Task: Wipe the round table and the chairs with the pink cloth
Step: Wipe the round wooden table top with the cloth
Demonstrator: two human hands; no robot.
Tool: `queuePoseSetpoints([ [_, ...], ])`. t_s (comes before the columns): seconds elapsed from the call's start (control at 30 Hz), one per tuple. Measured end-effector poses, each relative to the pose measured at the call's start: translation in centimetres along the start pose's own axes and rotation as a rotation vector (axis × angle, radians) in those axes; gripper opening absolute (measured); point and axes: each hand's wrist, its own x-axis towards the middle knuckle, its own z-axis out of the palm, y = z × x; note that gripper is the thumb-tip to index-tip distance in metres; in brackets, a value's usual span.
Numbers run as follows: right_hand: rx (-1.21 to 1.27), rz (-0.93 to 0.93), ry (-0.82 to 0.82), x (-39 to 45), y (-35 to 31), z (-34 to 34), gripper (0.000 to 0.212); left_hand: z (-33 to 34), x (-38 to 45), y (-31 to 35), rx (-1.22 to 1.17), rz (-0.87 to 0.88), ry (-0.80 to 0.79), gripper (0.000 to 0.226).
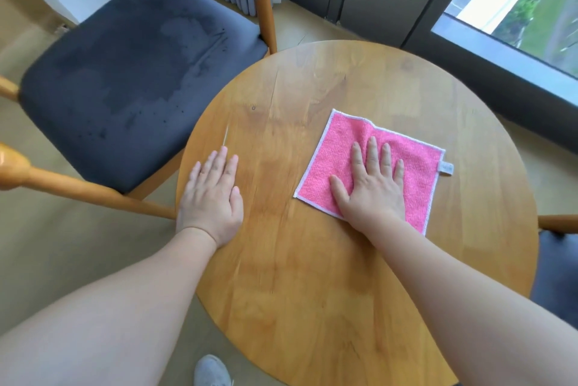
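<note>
Both hands flat: L hand (212, 198) on round table (312, 276), R hand (372, 188) pressing pink cloth (416, 166).

The right hand (370, 185) hides part of the pink cloth (416, 166), whose small tag is unreadable, and 1 second chair (560, 248) is cut off at the right edge.
</note>
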Motion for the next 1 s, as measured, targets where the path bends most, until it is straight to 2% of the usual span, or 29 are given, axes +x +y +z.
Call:
queuePoseSetpoints([
  [0.2,0.006,-0.002,0.023,2.1,-0.1,-0.5,0.084,0.1,-0.1,-0.2,-0.042,-0.030,0.022,0.063],
  [0.5,0.019,0.027,0.059,11.0,-0.5,-2.5,0.085,-0.2,-0.1,-0.3,-0.106,-0.028,0.043,0.061],
  [0.67,0.031,0.043,0.062,15.2,-1.9,-3.7,0.085,-0.3,0.2,-0.5,-0.155,-0.135,0.079,0.061],
  [0.87,0.063,0.076,0.065,19.0,-4.7,-4.7,0.086,-0.3,0.3,-0.3,-0.152,-0.122,0.057,0.061],
  [1.0,0.051,0.025,0.063,20.0,-6.9,-4.9,0.086,-0.3,0.3,-0.4,-0.149,-0.111,0.052,0.060],
])
